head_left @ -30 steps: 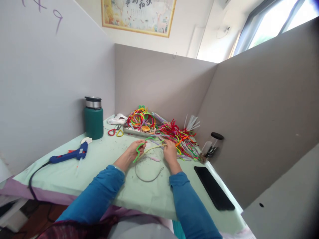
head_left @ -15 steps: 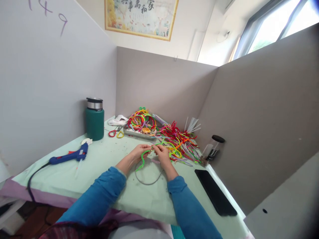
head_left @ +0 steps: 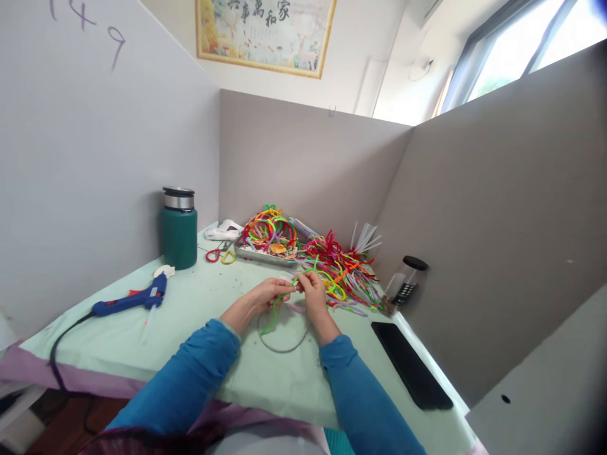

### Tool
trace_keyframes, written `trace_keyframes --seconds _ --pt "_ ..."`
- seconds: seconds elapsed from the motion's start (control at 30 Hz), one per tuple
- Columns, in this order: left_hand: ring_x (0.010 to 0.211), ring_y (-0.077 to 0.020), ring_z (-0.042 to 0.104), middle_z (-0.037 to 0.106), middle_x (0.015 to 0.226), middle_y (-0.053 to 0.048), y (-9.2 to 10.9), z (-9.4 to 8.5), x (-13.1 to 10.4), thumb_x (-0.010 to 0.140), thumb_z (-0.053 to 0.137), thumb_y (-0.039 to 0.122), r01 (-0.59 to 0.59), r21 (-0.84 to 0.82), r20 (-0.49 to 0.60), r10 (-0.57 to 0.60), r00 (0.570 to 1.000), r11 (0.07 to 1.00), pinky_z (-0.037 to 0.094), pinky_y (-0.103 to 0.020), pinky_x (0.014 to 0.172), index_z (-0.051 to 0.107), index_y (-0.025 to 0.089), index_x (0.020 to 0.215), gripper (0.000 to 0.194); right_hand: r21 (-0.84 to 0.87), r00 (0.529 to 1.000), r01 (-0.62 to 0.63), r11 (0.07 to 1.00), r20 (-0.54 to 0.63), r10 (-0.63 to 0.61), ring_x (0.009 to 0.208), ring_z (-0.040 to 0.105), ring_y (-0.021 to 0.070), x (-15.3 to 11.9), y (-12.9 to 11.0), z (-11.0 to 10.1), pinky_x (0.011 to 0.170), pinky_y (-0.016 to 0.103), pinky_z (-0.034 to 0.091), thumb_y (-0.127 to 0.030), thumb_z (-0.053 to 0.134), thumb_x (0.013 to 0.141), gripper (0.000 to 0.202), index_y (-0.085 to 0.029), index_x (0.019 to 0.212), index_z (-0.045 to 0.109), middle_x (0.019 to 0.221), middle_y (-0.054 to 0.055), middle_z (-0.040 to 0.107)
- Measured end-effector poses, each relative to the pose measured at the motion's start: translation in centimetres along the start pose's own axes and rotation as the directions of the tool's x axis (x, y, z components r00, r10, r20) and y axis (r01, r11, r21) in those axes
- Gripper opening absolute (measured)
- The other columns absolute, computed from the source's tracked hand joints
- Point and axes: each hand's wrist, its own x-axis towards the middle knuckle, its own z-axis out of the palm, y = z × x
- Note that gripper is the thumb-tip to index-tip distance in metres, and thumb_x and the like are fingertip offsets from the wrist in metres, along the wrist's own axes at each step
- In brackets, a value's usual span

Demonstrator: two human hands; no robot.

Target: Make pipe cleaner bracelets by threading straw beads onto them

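Note:
My left hand (head_left: 269, 295) and my right hand (head_left: 311, 293) meet at the middle of the table, fingertips pinched together. Between them is a bright green pipe cleaner (head_left: 275, 316), whose free end curls down below my left hand. Another green stretch shows just above my right fingers; whether it is the same piece I cannot tell. Under the hands a thin grey ring-shaped band (head_left: 283, 351) lies on the table, its upper part hidden. A pale pink strip (head_left: 296, 308) lies between my wrists.
Behind my hands are a metal tray (head_left: 265, 256) of coiled pipe cleaners and a loose colourful pile (head_left: 339, 262). To the left stand a green bottle (head_left: 179, 237), scissors (head_left: 220, 255) and a blue glue gun (head_left: 130, 302). A black phone (head_left: 410, 365) and clear jar (head_left: 406, 281) are at right.
Both hands have shifted slightly to the right, still pinching the green pipe cleaner. Its hanging end has swung a little and now reaches slightly lower. The grey band has stayed in place.

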Motion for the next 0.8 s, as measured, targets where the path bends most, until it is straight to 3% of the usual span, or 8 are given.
trace_keyframes --seconds 0.17,0.33,0.47,0.67,0.8 --pt "0.039 -0.0041 0.025 0.040 0.047 0.007 -0.5 0.0 0.2 0.063 0.076 0.045 -0.030 0.110 -0.004 0.030 1.000 0.994 0.014 -0.024 0.041 0.055 0.015 0.064 0.037 0.169 0.995 -0.104 0.980 0.016 0.102 0.042 0.043 0.0084 0.2 -0.1 0.2 0.043 0.023 0.034 -0.036 0.059 0.077 0.019 -0.021 0.069 0.052 0.059 -0.004 0.059" --pt "0.041 -0.0060 0.028 0.040 0.047 0.007 -0.8 0.1 0.5 0.070 0.068 0.047 -0.067 0.321 -0.018 0.077 0.997 0.945 0.015 -0.024 0.043 0.069 0.011 0.081 0.037 0.305 0.981 -0.107 0.946 -0.120 0.149 0.037 0.040 0.0057 1.0 1.0 -0.4 0.036 0.020 0.026 -0.034 0.063 0.072 0.021 -0.021 0.068 0.047 0.061 -0.005 0.060" --pt "0.041 -0.0064 0.029 0.042 0.046 0.006 -0.7 -0.1 0.7 0.072 0.066 0.045 -0.066 0.436 -0.031 0.088 0.996 0.898 0.017 -0.024 0.044 0.071 0.010 0.082 0.037 0.337 0.961 -0.062 0.940 -0.235 0.148 0.037 0.040 0.0053 1.8 1.5 -1.2 0.036 0.020 0.026 -0.035 0.064 0.069 0.023 -0.021 0.069 0.046 0.060 -0.006 0.059" --pt "0.039 -0.0064 0.027 0.040 0.043 0.006 -0.4 -0.4 0.4 0.070 0.068 0.049 -0.009 0.466 -0.074 0.049 0.996 0.885 0.016 -0.023 0.042 0.071 0.011 0.081 0.040 0.290 0.940 -0.057 0.955 -0.307 0.150 0.038 0.041 0.0060 2.5 1.7 -2.6 0.038 0.021 0.030 -0.040 0.061 0.071 0.026 -0.022 0.071 0.042 0.061 -0.007 0.057" --pt "0.038 -0.0060 0.024 0.037 0.042 0.007 0.0 -0.5 0.1 0.068 0.069 0.052 -0.006 0.402 -0.019 0.015 1.000 0.915 0.014 -0.023 0.041 0.072 0.011 0.082 0.044 0.334 0.922 -0.042 0.942 -0.349 0.165 0.039 0.040 0.0058 2.6 1.7 -3.2 0.039 0.020 0.030 -0.036 0.063 0.069 0.025 -0.023 0.071 0.041 0.060 -0.007 0.055"
